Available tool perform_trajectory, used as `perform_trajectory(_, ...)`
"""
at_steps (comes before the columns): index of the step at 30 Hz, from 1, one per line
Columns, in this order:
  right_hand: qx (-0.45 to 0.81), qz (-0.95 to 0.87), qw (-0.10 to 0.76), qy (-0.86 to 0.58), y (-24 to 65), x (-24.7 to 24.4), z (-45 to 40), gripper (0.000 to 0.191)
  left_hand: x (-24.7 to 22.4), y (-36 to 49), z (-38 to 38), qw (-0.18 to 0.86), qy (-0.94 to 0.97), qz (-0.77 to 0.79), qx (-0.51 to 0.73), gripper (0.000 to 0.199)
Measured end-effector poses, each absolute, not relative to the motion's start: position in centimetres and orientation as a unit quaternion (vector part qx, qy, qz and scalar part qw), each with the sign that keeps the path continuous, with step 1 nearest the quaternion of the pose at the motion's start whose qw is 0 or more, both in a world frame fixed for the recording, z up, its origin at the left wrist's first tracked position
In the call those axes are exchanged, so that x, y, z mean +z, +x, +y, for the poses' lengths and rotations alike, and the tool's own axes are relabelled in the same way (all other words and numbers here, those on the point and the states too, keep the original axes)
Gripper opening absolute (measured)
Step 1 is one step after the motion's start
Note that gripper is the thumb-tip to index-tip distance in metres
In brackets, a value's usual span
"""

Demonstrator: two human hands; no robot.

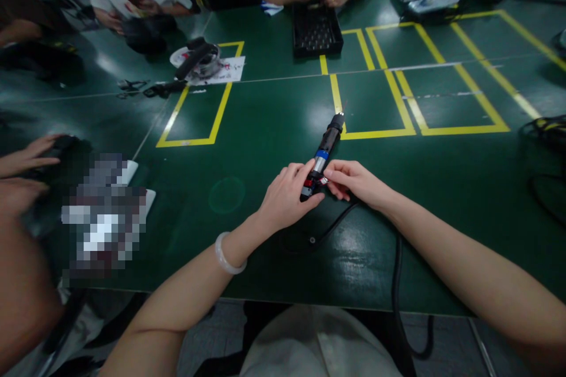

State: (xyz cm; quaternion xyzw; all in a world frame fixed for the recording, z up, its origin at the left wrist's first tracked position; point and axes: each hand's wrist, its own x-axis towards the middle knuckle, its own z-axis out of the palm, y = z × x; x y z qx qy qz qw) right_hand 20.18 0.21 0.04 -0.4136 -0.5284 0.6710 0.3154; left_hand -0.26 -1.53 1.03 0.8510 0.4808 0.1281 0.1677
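A slim electric screwdriver (pixel 326 144) lies slantwise on the green table, its thin bit pointing away from me. Its body shows black, blue, silver and red sections. My left hand (pixel 287 194) is closed around the rear part, thumb below and fingers over the top. On the right side of that rear part, my right hand (pixel 351 178) pinches a small white-and-red piece (pixel 324 180), possibly a wire connector; its details are too small to tell. A black cable (pixel 336 221) runs beneath my right hand, with one end on the table just below my hands.
Yellow tape (pixel 378 134) marks rectangles on the table. Across it, a person's hands work above a black tray (pixel 317 41) of small parts. A tape roll (pixel 201 62) lies on white paper at left. Another person's hands are at far left. Black cables (pixel 550 132) lie at right.
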Motion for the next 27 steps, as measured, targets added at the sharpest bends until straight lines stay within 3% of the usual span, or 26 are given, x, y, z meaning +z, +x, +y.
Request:
perform_trajectory(5, 0.695, -0.538, 0.322, -0.352, 20.4, -0.1, 0.2, 0.031, 1.1, -0.3, -1.5, 0.175, 0.850, 0.480, 0.129, 0.069)
perform_trajectory(15, 0.688, -0.614, 0.216, -0.319, 21.6, 0.3, 0.5, 0.021, 1.3, -0.3, -1.6, 0.182, 0.848, 0.481, 0.128, 0.070)
perform_trajectory(27, 0.613, -0.674, 0.208, -0.356, 21.8, -0.3, 0.7, 0.037, 1.1, -0.2, -1.8, 0.171, 0.848, 0.485, 0.130, 0.076)
